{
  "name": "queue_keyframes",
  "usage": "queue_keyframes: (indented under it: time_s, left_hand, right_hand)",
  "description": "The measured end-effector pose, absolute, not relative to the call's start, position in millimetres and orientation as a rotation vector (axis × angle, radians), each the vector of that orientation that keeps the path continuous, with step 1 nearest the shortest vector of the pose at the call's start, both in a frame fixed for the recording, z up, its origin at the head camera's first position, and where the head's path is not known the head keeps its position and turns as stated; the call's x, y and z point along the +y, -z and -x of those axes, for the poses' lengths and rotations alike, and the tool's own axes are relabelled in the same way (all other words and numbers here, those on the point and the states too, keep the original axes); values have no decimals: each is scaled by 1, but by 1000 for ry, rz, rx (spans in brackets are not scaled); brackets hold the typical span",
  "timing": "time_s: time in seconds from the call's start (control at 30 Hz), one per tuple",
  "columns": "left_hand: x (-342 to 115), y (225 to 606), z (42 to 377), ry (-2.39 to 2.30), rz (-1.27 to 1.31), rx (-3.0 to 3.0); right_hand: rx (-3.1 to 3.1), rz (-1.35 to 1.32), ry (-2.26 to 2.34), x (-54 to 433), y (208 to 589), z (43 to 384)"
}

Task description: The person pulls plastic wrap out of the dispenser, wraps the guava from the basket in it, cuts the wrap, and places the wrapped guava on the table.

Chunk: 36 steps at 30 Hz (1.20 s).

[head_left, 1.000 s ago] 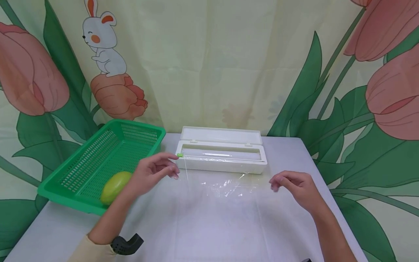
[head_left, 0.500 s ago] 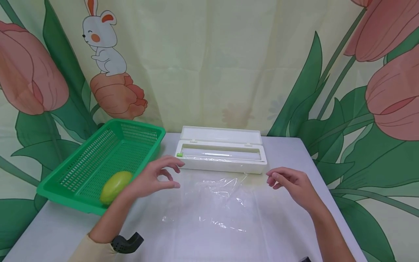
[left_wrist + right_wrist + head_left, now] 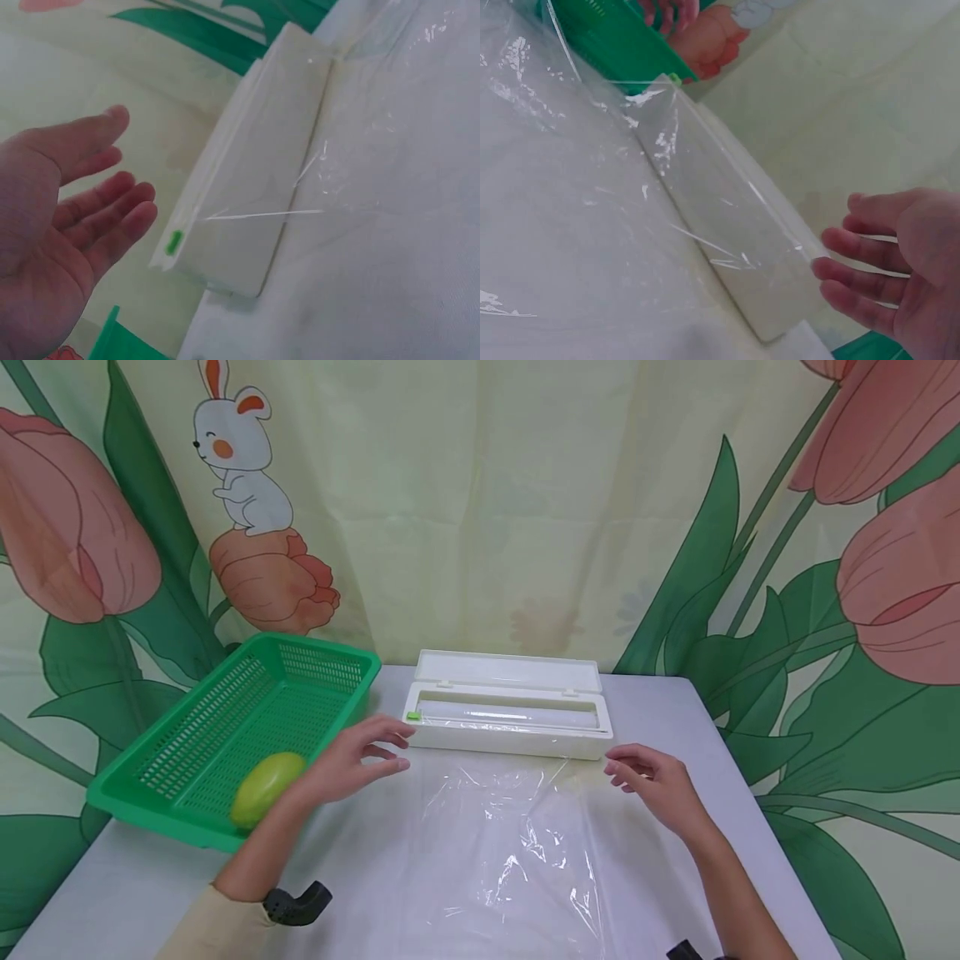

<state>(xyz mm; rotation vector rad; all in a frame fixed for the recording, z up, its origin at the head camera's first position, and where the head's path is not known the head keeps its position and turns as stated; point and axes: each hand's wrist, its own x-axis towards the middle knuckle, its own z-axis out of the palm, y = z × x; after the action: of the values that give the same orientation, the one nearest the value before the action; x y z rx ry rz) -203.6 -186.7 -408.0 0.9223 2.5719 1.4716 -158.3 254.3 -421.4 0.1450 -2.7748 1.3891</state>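
Note:
A white cling film dispenser (image 3: 510, 741) stands at the back of the table, lid up, with a film roll (image 3: 517, 713) inside and a green slide cutter (image 3: 413, 716) at its left end. Clear cling film (image 3: 502, 860) runs from its front edge down over the table toward me, wrinkled and shiny. My left hand (image 3: 360, 760) hovers by the dispenser's left front corner, fingers relaxed and thumb apart, holding nothing. Off the right front corner is my right hand (image 3: 648, 781), its fingers loosely bent with nothing between them; the right wrist view shows its fingertips (image 3: 832, 240) apart from the film.
A green plastic basket (image 3: 187, 727) sits on the left of the table, and a yellow-green mango-like fruit (image 3: 266, 789) lies in its near end. Behind the white-covered table (image 3: 660, 718) hangs a curtain printed with tulips and a rabbit.
The cling film has dropped from between the hands and now lies spread toward me over the table. My left fingers opened, and my right hand moved slightly left.

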Motion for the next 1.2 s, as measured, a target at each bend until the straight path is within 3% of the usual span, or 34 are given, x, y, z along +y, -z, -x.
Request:
queue_keyframes:
  time_s: [1.2]
  left_hand:
    - [-156, 465, 234, -1496, -340, 2653]
  right_hand:
    - [-2668, 116, -1566, 230, 481, 194]
